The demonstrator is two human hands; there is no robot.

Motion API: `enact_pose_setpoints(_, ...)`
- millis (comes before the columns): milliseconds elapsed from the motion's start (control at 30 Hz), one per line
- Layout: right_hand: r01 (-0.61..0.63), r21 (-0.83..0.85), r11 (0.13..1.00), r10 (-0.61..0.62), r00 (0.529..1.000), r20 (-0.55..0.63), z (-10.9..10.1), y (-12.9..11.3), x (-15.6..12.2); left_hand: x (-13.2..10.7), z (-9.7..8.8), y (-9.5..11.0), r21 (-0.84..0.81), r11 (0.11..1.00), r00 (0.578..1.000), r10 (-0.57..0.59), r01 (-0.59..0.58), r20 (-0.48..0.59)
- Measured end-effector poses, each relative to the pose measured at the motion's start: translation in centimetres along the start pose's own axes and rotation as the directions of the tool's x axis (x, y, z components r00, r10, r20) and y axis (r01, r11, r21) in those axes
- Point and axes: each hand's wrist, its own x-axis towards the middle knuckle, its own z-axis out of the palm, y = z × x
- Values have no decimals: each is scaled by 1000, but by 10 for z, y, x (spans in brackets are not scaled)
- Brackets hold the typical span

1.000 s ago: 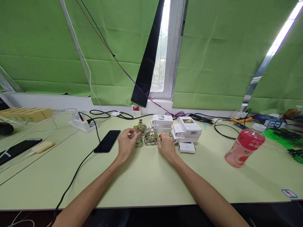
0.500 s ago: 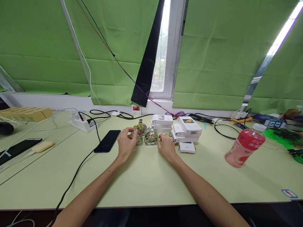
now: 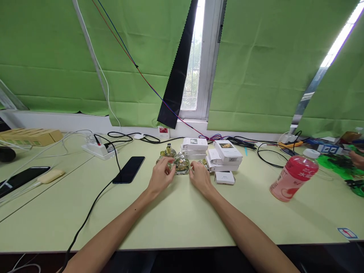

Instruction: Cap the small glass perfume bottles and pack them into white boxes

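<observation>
Several clear glass perfume bottles with gold-coloured necks stand in a group at the middle of the table. My left hand [image 3: 162,175] is at the front left of the group, its fingers curved and apart from the thumb. It partly covers a bottle [image 3: 160,154] and reaches to the left side of the rounded bottle [image 3: 182,163]. Behind stands another perfume bottle [image 3: 170,150]. My right hand [image 3: 200,175] rests just right of the rounded bottle, fingers loosely bent, nothing visible in them. A gold-and-glass item [image 3: 204,163] shows partly behind it.
White boxes [image 3: 227,151] are stacked right of my right hand, with more boxes [image 3: 195,144] behind. A black phone [image 3: 129,170] and cable lie left. A red-labelled drink bottle [image 3: 294,178] stands right. Another person's hand [image 3: 357,158] is at the far right by green items [image 3: 332,163].
My left hand has moved right, from the left bottle toward the rounded bottle. My right hand has stayed in place. Another person's hand has come into view at the far right.
</observation>
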Motion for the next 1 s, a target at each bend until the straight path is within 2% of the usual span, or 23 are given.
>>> enact_pose_setpoints(167, -6, -2, 1000, 7, 1000, 6, 0, -1, 0, -4, 7, -10, 8, 1000, 990, -9, 8, 141)
enact_pose_setpoints(367, -12, -4, 1000, 12, 1000, 12, 0, -1, 0, -7, 10, -16, 14, 1000, 976, -29, 26, 215)
enact_pose_setpoints(667, -44, -35, 998, 44, 999, 8, -2, 2, 0, -7, 9, -12, 11, 999, 959, -50, 49, 279)
enact_pose_setpoints(1000, -70, -59, 996, 69, 998, -12, -11, 3, 1, -7, 11, -15, 18, 999, 960, -39, 35, 277)
